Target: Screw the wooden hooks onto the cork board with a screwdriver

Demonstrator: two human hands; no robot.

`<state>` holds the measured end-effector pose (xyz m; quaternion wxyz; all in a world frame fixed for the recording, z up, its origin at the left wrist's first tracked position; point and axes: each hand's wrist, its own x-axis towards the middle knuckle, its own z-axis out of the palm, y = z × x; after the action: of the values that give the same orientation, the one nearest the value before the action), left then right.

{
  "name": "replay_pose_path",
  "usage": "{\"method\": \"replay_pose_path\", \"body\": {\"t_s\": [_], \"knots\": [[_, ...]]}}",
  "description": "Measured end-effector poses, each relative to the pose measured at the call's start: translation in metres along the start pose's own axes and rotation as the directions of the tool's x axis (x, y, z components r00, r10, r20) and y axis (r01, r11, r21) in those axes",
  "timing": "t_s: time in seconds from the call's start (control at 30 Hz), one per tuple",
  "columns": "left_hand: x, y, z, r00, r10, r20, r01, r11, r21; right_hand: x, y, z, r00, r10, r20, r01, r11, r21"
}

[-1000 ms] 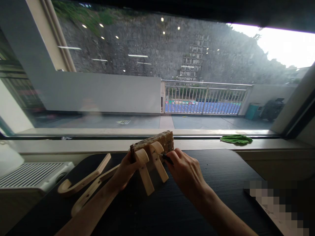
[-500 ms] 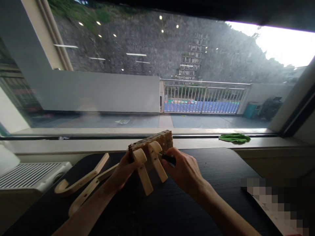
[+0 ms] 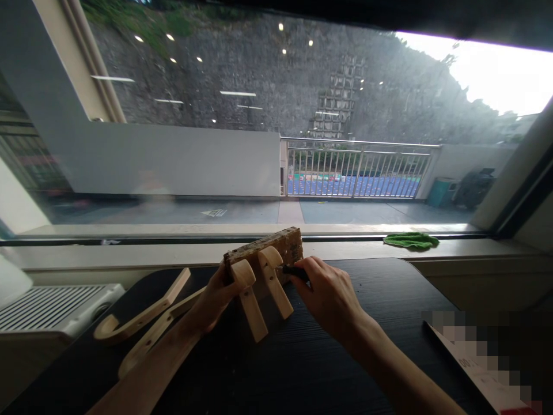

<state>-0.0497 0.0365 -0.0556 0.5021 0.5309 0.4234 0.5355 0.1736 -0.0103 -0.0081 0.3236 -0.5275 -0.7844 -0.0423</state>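
Observation:
In the head view, my left hand (image 3: 216, 300) is closed on the left end of a rough brown wooden block (image 3: 285, 248), held tilted above the table. Two bent pale wooden pieces with curled tops, a left one (image 3: 254, 317) and a right one (image 3: 280, 294), lie against the block's near face. Dark holes or screws show in both. My right hand (image 3: 330, 288) grips a black-handled screwdriver (image 3: 296, 271). Its thin tip points at the right bent piece, just below the curl; whether it touches a screw is too small to tell.
Two more bent wooden pieces, one (image 3: 142, 320) behind the other (image 3: 151, 328), lie on the black table (image 3: 380, 328) at left. A pixelated flat box (image 3: 479, 363) is at right. Beyond are a green cloth (image 3: 412, 241) on the windowsill (image 3: 345, 249) and a white radiator (image 3: 60, 308).
My right hand has turned slightly and shifted a little to the right around the screwdriver handle. The block and my left hand stay nearly in place; the whole view has shifted slightly.

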Motion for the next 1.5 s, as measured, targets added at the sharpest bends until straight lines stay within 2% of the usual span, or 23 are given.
{"method": "replay_pose_path", "body": {"t_s": [0.23, 0.43, 0.63, 0.77, 1.0, 1.2, 1.37, 1.5], "knots": [[0.002, -0.006, -0.005, 1.0, -0.023, -0.009, 0.023, 1.0, 0.0, -0.003, 0.002, 0.006, 0.994, 0.105, 0.023, -0.105, 0.994, 0.015], [0.0, 0.0, 0.0, 1.0, 0.004, -0.011, -0.004, 1.0, 0.022, -0.002, -0.002, -0.004, 0.999, 0.043, 0.016, -0.044, 0.996, 0.08], [-0.001, 0.0, 0.001, 1.0, -0.014, -0.018, 0.015, 1.0, 0.009, -0.003, -0.003, -0.005, 0.999, -0.022, 0.039, 0.024, 0.997, -0.069], [-0.001, -0.002, -0.001, 0.999, -0.025, 0.021, 0.025, 1.0, 0.0, -0.003, -0.003, 0.001, 0.998, -0.003, 0.06, 0.009, 0.994, -0.106], [0.0, -0.004, -0.002, 0.999, -0.008, 0.031, 0.007, 1.0, 0.023, -0.005, -0.008, 0.001, 0.993, 0.099, 0.066, -0.095, 0.994, -0.061], [0.0, -0.006, 0.001, 1.0, -0.005, -0.009, 0.006, 0.999, 0.041, -0.008, -0.013, 0.0, 0.997, 0.057, 0.054, -0.055, 0.998, -0.029], [0.0, -0.005, 0.002, 0.999, -0.036, -0.022, 0.037, 0.997, 0.063, -0.008, -0.011, 0.005, 0.998, 0.015, 0.058, -0.009, 0.995, -0.099], [0.0, -0.006, 0.0, 0.999, -0.035, -0.023, 0.036, 0.998, 0.05, -0.008, -0.011, 0.012, 0.999, 0.025, 0.035, -0.021, 0.994, -0.108]]}}
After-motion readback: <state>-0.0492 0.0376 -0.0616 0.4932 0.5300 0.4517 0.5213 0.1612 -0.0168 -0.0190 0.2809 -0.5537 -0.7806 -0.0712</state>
